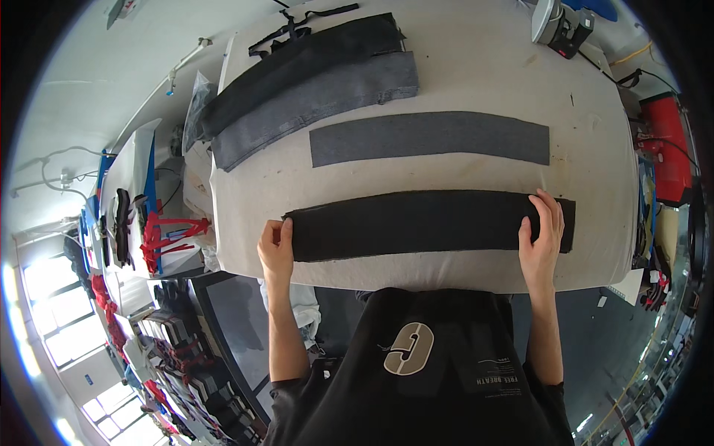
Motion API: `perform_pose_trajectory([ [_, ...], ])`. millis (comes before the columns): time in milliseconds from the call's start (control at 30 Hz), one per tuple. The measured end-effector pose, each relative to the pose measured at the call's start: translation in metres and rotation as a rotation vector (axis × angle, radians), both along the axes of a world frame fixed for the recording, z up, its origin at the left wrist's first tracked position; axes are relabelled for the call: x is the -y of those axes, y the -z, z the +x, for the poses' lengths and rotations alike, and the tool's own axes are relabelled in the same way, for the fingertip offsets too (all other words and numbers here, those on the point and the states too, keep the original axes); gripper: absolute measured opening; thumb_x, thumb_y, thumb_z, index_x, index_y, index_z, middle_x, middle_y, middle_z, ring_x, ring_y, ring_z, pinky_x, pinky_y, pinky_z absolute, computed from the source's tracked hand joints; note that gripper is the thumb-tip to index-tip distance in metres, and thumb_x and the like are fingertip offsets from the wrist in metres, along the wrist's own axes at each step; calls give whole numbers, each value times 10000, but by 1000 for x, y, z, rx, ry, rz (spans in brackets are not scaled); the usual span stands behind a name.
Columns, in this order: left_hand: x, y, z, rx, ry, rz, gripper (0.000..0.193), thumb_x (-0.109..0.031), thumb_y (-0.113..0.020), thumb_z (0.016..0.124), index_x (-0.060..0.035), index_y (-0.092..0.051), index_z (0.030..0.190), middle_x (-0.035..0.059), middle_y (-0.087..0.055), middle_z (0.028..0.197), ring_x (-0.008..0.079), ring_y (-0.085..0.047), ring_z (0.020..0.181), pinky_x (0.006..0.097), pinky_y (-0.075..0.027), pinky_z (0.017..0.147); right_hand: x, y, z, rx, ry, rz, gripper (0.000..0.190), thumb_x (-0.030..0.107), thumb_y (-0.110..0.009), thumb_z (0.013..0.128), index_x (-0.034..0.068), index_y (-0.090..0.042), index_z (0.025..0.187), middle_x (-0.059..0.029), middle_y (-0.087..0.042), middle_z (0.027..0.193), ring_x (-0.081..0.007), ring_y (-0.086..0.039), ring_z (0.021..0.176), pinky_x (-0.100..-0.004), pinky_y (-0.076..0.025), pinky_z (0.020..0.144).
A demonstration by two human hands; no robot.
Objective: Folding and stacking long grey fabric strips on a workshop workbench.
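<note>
A long black fabric strip lies flat and slightly curved on the padded, cloth-covered table in front of me. My left hand is at its left end, thumb and curled fingers pinching the upper left corner. Near the right end, my right hand rests on the strip with thumb and fingers spread apart. Beyond it lies a narrower grey fabric strip, apart from the black one. Farther back at the left, black fabric pieces overlap grey fabric pieces.
An iron stands at the far right corner, its cord trailing over the edge. Thin black straps lie at the back. Off the left side are a plastic bag and red straps; a red case is at the right.
</note>
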State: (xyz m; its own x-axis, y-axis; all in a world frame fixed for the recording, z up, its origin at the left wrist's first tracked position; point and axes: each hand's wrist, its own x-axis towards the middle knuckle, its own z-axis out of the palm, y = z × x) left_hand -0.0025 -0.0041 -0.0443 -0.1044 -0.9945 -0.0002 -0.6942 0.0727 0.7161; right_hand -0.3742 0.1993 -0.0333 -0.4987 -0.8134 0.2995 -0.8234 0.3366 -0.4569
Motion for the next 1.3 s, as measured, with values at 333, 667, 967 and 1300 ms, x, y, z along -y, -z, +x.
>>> perform_pose_trajectory([
  [333,65,-17,-1,-99,90,66,227,-169,-539,903,6,-587,1040,84,-639,840,129,-614,754,245,-463,618,14,-27,-7,142,51,-193,337,-13,-502,844,32,-519,1178,-123,-523,1232,-277,-492,1147,-365,-364,987],
  [667,164,43,-73,165,255,376,352,-272,-688,761,48,-631,896,129,-660,703,180,-648,672,283,-485,582,78,-84,10,119,-257,-307,218,-23,-519,810,11,-589,1014,-119,-558,1142,-280,-525,1071,-355,-405,926],
  [967,95,-101,-144,117,853,-304,258,-153,-648,810,42,-505,722,179,-528,718,380,-470,622,391,-393,552,156,-88,1,219,-621,-174,395,75,-655,771,38,-530,1144,-102,-560,1135,-280,-526,1057,-355,-406,930],
  [1300,51,-253,-189,-381,848,-768,208,-169,-607,899,27,-622,830,-49,-430,559,71,-360,529,250,-291,468,174,-75,-66,651,-554,398,395,247,-739,756,1,-623,1042,-68,-655,894,-147,-590,826,-305,-457,781],
])
